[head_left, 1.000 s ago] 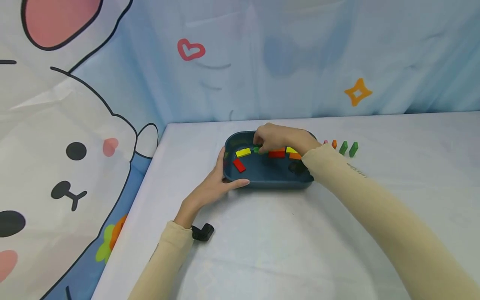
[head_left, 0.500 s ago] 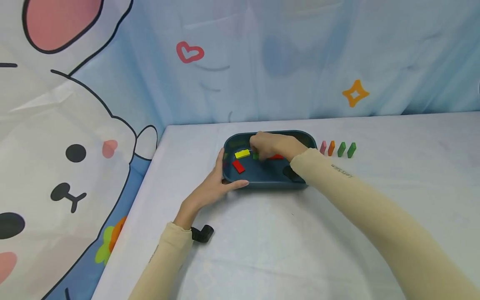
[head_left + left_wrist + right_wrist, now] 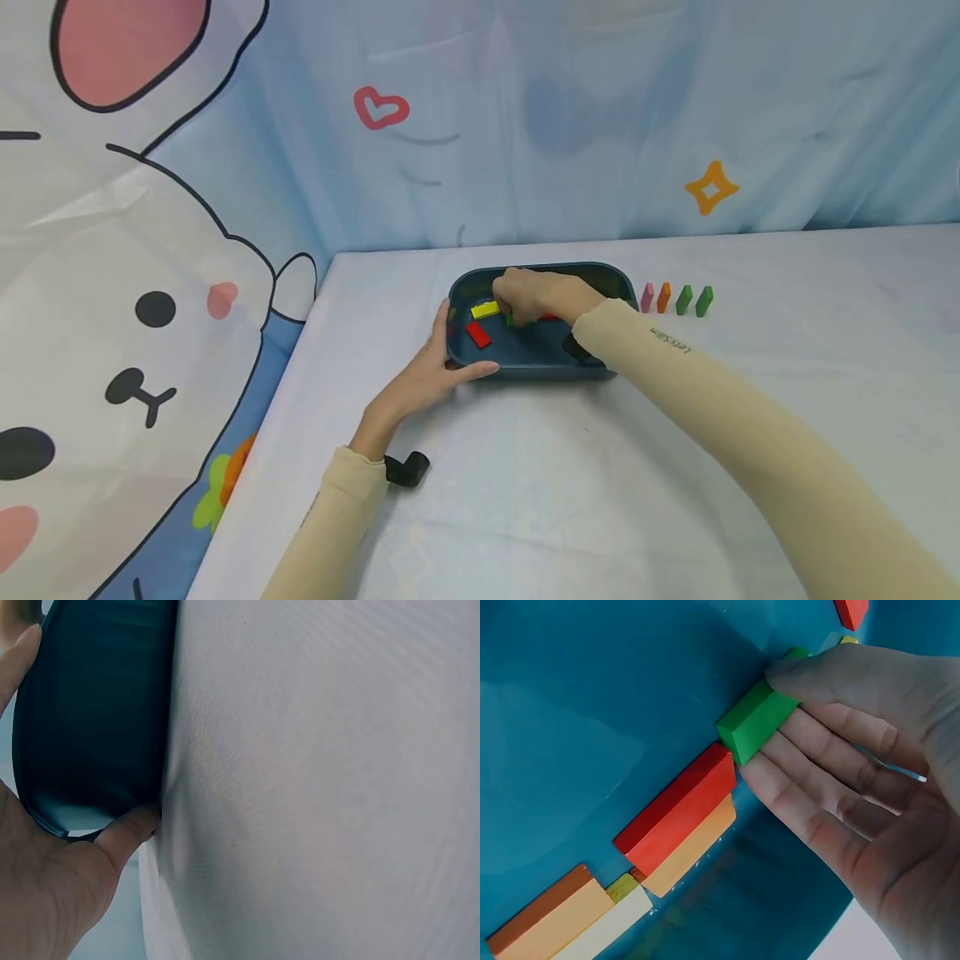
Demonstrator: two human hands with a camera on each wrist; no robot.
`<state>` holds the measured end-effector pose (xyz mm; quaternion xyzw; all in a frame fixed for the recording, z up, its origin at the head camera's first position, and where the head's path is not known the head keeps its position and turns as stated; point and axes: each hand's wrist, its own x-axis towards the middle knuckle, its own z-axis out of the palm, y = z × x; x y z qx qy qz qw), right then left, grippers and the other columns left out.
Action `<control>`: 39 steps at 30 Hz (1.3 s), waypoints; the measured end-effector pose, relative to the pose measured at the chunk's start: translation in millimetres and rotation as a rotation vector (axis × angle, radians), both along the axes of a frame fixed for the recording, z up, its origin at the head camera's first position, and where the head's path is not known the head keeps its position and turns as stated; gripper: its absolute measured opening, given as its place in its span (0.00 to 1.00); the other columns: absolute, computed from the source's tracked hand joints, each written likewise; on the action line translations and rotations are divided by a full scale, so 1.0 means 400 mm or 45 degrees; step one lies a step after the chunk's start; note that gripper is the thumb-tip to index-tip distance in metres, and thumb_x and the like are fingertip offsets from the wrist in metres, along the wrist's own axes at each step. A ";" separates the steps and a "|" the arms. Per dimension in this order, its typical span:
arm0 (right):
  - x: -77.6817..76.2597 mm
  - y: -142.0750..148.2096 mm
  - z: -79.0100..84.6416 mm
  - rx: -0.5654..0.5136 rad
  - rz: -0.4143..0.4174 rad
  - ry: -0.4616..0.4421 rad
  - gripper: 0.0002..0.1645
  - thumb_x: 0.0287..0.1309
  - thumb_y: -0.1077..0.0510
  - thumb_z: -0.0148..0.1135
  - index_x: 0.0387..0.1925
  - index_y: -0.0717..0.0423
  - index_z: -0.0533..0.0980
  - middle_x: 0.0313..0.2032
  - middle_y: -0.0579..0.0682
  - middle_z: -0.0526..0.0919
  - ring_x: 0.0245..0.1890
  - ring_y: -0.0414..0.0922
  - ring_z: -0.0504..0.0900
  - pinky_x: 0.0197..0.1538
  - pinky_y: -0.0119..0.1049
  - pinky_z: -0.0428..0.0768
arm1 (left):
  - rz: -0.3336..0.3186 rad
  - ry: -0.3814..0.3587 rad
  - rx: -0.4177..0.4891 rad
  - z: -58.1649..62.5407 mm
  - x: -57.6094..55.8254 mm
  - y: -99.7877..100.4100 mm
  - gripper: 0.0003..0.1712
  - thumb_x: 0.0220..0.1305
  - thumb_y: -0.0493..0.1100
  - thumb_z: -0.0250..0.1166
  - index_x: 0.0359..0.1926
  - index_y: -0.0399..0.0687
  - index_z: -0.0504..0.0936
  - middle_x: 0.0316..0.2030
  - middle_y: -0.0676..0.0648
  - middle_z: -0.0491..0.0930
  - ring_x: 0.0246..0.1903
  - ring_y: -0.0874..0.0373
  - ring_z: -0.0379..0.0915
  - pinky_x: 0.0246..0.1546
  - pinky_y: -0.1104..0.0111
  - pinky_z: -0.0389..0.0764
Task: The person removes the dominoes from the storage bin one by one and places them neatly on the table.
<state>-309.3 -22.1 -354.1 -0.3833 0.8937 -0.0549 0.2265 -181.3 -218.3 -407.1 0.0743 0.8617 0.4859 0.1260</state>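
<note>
Right hand [image 3: 885, 817] — pinches partly hidden green block [image 3: 759, 724] | left hand [image 3: 423, 371] — touches tray [image 3: 532, 372]

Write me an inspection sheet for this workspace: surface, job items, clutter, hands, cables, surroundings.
Surface: table covered in white cloth, lightly creased.
Job items: tray holding a green block, a yellow block, a red block and others, some hidden by the right arm in the head view; pink block, orange block and green pair in a row right of the tray.
Clutter: nothing seen.
Hands: left hand touches the tray's left end, thumb along the near wall; right hand pinches the green block inside the tray.
Cables: nothing seen.
Surroundings: printed curtain behind and to the left.
</note>
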 end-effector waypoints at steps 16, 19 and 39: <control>0.046 0.176 0.150 -0.581 -0.086 0.025 0.09 0.63 0.68 0.69 0.44 0.64 0.82 0.41 0.56 0.84 0.43 0.52 0.82 0.54 0.49 0.84 | -0.011 -0.003 -0.046 -0.002 -0.019 -0.010 0.74 0.61 0.69 0.73 0.84 0.62 0.25 0.84 0.48 0.36 0.81 0.46 0.40 0.77 0.41 0.53; 0.067 0.229 0.172 -0.703 -0.139 0.050 0.09 0.63 0.68 0.69 0.44 0.63 0.82 0.41 0.54 0.84 0.42 0.50 0.83 0.53 0.46 0.84 | -0.010 0.003 -0.056 0.001 -0.021 -0.019 0.73 0.62 0.68 0.73 0.84 0.62 0.25 0.84 0.48 0.35 0.81 0.46 0.40 0.77 0.41 0.53; 0.147 0.528 -0.002 -1.242 -0.536 0.047 0.16 0.57 0.74 0.73 0.46 0.64 0.81 0.46 0.53 0.83 0.43 0.40 0.85 0.47 0.26 0.83 | 0.043 -0.001 -0.121 0.008 -0.023 -0.076 0.73 0.62 0.70 0.71 0.84 0.63 0.24 0.84 0.47 0.32 0.82 0.42 0.39 0.75 0.37 0.52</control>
